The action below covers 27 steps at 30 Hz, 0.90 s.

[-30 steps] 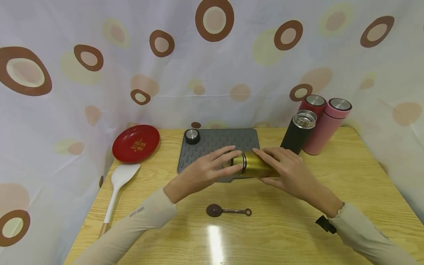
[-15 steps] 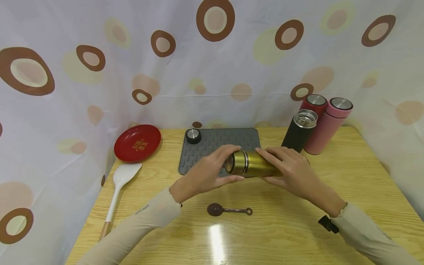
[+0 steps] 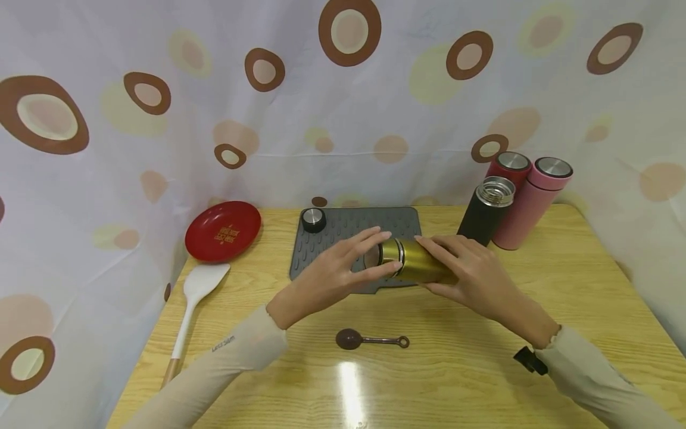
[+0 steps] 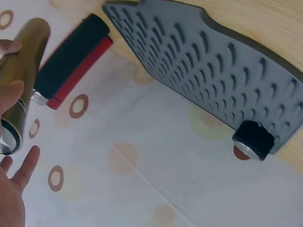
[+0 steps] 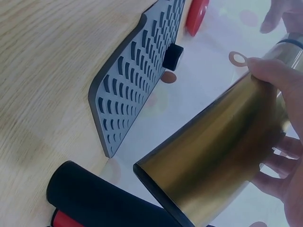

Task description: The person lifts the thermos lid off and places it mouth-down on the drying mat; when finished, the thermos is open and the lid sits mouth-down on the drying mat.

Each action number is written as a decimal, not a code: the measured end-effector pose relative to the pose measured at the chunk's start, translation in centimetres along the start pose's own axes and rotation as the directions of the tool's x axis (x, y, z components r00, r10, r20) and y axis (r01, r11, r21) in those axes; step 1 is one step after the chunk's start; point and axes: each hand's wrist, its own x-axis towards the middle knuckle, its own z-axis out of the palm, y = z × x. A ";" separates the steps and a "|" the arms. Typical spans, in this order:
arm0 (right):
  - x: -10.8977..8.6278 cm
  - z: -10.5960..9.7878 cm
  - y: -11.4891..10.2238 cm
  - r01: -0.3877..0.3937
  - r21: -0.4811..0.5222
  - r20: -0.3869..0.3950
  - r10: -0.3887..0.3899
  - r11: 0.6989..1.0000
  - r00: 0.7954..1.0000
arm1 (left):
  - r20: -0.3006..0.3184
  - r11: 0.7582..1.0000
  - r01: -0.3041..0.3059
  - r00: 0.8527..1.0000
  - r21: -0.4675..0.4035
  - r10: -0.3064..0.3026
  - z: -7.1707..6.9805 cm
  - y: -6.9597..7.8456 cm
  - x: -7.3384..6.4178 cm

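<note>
A gold thermos lies tipped sideways in the air over the front of the grey mat, its lidded end pointing left. My right hand grips its body, thumb on one side and fingers round the other, as the right wrist view shows. Around the lid, the fingers of my left hand are spread and fairly straight. A gap shows between those fingers and the lid in the left wrist view. Behind my right hand stands a black thermos with its steel threaded mouth uncovered.
A small black lid sits on the grey mat's back left corner. Red and pink thermoses stand at right. A red plate and white spatula lie at left, a brown spoon in front.
My left fingers closed in on the lid half a second ago and are now spread out again. The gold thermos stays in my right hand, almost in place.
</note>
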 end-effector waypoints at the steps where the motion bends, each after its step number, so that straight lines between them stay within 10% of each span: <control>1: 0.0 0.0 0.0 0.003 0.000 0.000 -0.003 1.000 1.000 | 0.006 1.000 -0.010 1.000 0.015 0.010 -0.1 -0.1 -0.1; 8: 0.0 0.1 0.1 0.017 0.003 0.015 -0.017 1.000 1.000 | 0.007 0.984 0.064 0.998 -0.164 -0.064 -0.4 -0.3 0.4; 17: -0.4 0.3 0.1 0.027 0.006 0.026 -0.027 1.000 0.999 | 0.136 0.808 0.401 0.914 -0.432 -0.381 -0.2 0.4 1.2; 21: -0.3 0.3 0.3 0.025 -0.007 0.010 -0.025 1.000 1.000 | 0.167 0.830 0.405 0.914 -0.384 -0.370 0.2 0.4 1.3; 27: -0.1 0.2 0.5 0.006 0.011 -0.008 -0.006 1.000 1.000 | 0.114 0.935 0.249 0.967 -0.251 -0.226 0.7 0.2 1.0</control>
